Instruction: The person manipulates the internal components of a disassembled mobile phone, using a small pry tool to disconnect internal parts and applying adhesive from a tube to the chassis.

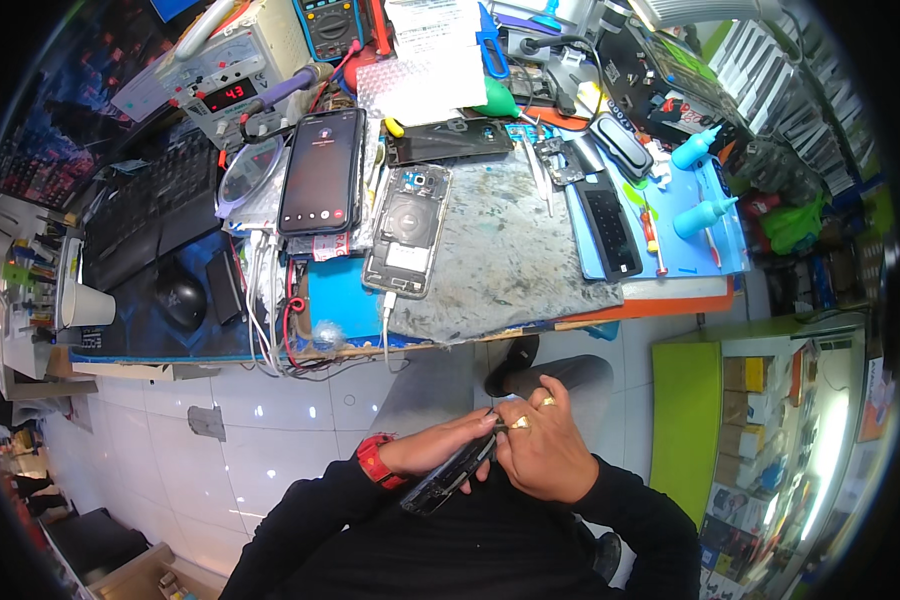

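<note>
Holding a dark phone [446, 478], tilted, above the lap and apart from the tabletop [560, 324], with the left grip [444, 443] clasped around it. Bending the right grip [548, 450] over its upper end; cannot tell whether pinching or only touching. Facing an opened phone [407, 228] with a white cable [388, 312] in its lower end, just right of a lit phone [322, 172].

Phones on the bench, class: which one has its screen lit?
The leftmost phone, icons glowing on its screen; the opened phone beside it bares its inner parts.
</note>
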A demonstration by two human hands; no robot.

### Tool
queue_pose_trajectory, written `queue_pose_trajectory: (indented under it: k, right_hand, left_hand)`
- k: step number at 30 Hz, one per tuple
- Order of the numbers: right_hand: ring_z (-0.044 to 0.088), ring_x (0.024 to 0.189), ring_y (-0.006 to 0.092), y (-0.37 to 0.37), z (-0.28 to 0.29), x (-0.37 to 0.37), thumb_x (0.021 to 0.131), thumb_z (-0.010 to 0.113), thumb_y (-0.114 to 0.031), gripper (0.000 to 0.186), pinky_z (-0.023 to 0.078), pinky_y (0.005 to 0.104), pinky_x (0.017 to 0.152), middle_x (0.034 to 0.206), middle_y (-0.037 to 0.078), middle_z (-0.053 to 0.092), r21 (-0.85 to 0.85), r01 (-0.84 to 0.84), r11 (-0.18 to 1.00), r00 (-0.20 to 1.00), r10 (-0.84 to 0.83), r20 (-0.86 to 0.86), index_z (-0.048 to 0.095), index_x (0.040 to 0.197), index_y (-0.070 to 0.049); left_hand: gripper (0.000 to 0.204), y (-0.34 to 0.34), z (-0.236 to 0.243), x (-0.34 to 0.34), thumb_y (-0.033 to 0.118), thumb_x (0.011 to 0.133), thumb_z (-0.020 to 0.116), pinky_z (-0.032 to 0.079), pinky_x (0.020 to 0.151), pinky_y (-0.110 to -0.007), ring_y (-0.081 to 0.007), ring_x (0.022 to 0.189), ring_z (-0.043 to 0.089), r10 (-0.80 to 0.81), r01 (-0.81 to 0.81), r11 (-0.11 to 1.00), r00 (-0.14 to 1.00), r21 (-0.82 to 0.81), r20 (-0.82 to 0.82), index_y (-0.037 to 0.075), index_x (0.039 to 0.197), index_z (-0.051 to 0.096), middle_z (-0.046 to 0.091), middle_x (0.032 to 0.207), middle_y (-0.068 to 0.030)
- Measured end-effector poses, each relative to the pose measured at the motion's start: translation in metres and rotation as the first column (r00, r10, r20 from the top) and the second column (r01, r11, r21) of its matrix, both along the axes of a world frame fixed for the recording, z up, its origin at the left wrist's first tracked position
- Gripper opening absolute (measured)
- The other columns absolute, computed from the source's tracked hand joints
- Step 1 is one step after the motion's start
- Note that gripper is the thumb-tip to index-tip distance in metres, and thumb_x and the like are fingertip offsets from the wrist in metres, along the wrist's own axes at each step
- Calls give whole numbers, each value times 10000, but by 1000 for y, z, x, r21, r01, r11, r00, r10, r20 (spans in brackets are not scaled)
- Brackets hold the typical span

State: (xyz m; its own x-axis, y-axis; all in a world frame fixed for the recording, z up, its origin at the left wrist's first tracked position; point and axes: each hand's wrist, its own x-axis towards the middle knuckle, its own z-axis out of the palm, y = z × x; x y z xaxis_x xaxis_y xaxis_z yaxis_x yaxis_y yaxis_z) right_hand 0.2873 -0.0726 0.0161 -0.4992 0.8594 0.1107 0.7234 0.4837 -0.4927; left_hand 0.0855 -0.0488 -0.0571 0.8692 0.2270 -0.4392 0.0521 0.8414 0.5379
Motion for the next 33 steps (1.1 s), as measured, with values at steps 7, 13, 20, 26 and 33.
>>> queue_pose_trajectory:
  k: [7,13,20,26,33]
  right_hand:
    - [573,921,327,-4,-7,3,807,654,-64,201,387,560,1070,907,127,583,13,24,1000,992,-25,125,621,994,4]
    - [576,893,340,6,-1,6,753,716,-73,140,430,513,1003,857,128,579,-9,-52,999,996,53,75,649,866,-24]
    - [565,799,320,26,-1,16,735,735,-107,119,434,424,856,744,88,575,-95,-292,952,948,275,-159,627,759,-61]
    - [584,824,312,33,0,22,783,725,-130,122,435,408,858,731,79,586,-123,-364,923,926,344,-159,636,736,-61]
    - [600,843,313,34,-2,28,801,715,-144,132,433,411,893,740,81,604,-140,-393,909,915,372,-155,637,737,-59]
  left_hand:
    - [620,0,0,4,538,1104,324,621,688,-300,-157,855,673,15,-13,999,999,38,-35,103,1546,314,606,1116,-99]
    - [595,2,0,-2,534,1096,364,617,629,-298,-135,835,648,11,-11,999,1000,-37,2,91,1493,340,570,1202,-116]
    - [542,2,18,-13,510,1110,322,602,690,-339,-224,809,689,-75,77,996,996,-39,37,58,1360,485,669,1035,-189]
    - [577,-7,5,-13,506,1106,341,617,701,-359,-224,905,667,-65,75,990,994,-121,84,22,1382,492,607,1269,-184]
    - [584,-6,7,-10,509,1104,346,620,705,-362,-223,908,671,-80,89,989,994,-120,76,15,1375,498,617,1280,-193]
